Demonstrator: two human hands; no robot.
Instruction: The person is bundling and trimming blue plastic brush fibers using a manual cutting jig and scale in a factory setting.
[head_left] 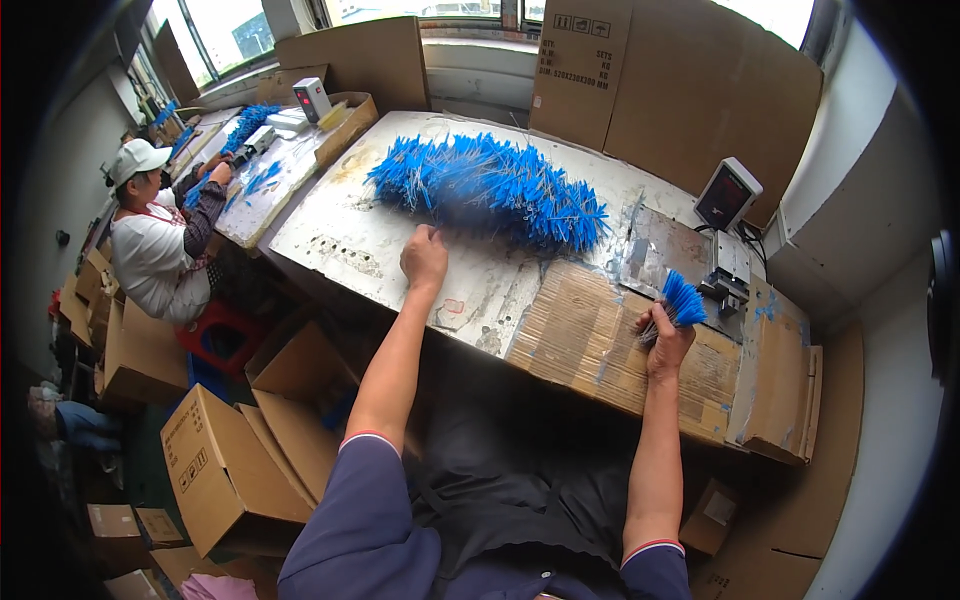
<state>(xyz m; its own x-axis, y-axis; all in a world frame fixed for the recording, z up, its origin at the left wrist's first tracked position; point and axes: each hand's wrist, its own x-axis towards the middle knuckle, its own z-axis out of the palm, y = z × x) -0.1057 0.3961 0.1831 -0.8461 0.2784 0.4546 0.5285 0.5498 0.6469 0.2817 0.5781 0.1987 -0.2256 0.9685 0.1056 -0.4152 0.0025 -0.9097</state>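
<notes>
A long heap of thin pieces with blue ends and pale wire-like stems (490,185) lies across the worktable (345,235). My left hand (425,258) is just in front of the heap's near edge, with its fingers pinched together; whether anything is between them is too small to make out. Over the cardboard sheet on the table's right part, my right hand (668,345) grips a bundle of the blue-ended pieces (683,302). The blue ends fan out above the fist, and the pale stems stick out toward the left.
Beyond my right hand stand a small metal device (728,275) and a display box (728,193). Flattened cardboard (680,90) leans behind the table. At the left, a co-worker (160,235) handles similar blue pieces at another table (255,205). Open cartons (235,470) crowd the floor.
</notes>
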